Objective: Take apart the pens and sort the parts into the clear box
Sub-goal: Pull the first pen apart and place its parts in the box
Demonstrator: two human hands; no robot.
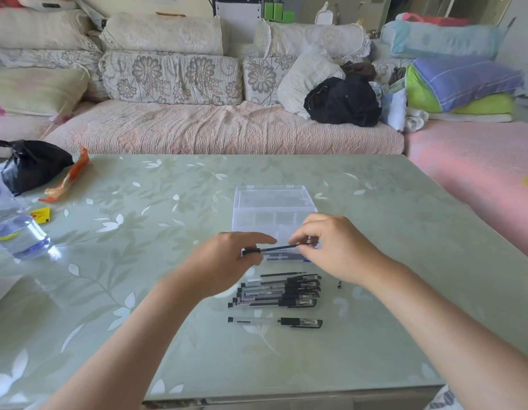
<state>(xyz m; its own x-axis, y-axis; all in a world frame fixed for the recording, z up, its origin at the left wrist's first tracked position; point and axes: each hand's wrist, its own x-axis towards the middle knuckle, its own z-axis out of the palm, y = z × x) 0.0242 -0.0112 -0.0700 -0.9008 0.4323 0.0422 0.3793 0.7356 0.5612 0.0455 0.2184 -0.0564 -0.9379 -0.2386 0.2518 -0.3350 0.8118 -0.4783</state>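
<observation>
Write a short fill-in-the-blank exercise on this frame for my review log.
1. Both hands, left and right, hold one thin black ____ between them.
2. The clear box on the table has its lid ____.
3. The single pen lies ____ to the person than the bunch of pens.
4. A plastic ____ stands at the table's left edge.

Missing words: refill; open; nearer; bottle

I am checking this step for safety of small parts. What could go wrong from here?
1. The thin refill is pinched between the left hand and the right hand above the clear box; it might bend or slip.
2. A tiny black part lies loose on the table near the right wrist and could be swept away.
</observation>
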